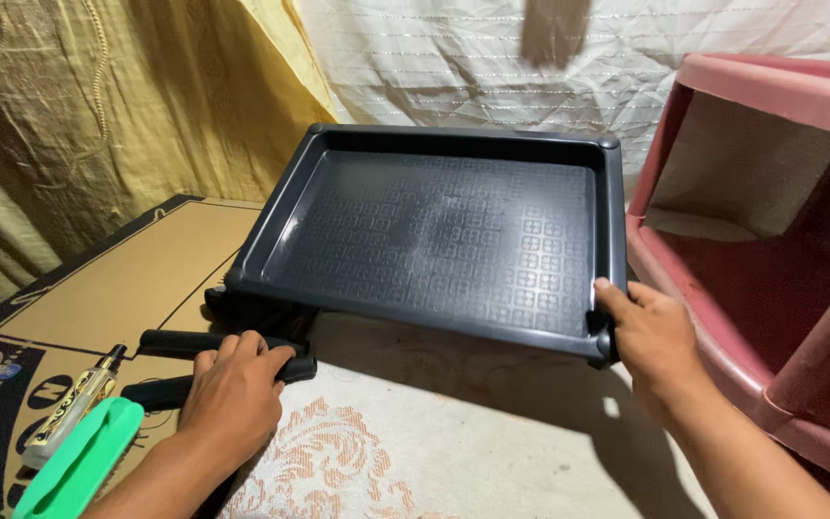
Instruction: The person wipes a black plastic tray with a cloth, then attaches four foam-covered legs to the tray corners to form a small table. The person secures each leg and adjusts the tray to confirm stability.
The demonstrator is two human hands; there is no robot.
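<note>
One tray (434,231): dark grey moulded plastic, rectangular, rounded corners, raised rim, floor embossed with a grid of small square motifs. It sits at centre, tilted, its near edge lifted off the surface (453,432).

Right hand (653,338), at 4 o'clock of the tray: fingers (617,293) curled shut over the tray's near right corner, thumb on the rim.

Left hand (234,389), at 8 o'clock: fingers bent over two black, matte, bar-shaped handles (177,343) lying side by side beneath the tray's near left corner; whether they are gripped or only pressed on, I cannot tell.

One surface covering: pale cloth with a faded orange floral print.

One flattened cardboard sheet (127,279), tan with black print, at 9 o'clock.

One green plastic piece (84,459), smooth and flat, at 8 o'clock; one slim pen-like tube (71,408) just beside it.

One pink plastic stool (770,240), hollow, lying on its side at 3 o'clock.

Backdrop: one gold patterned fabric, one white creased woven sheet.
</note>
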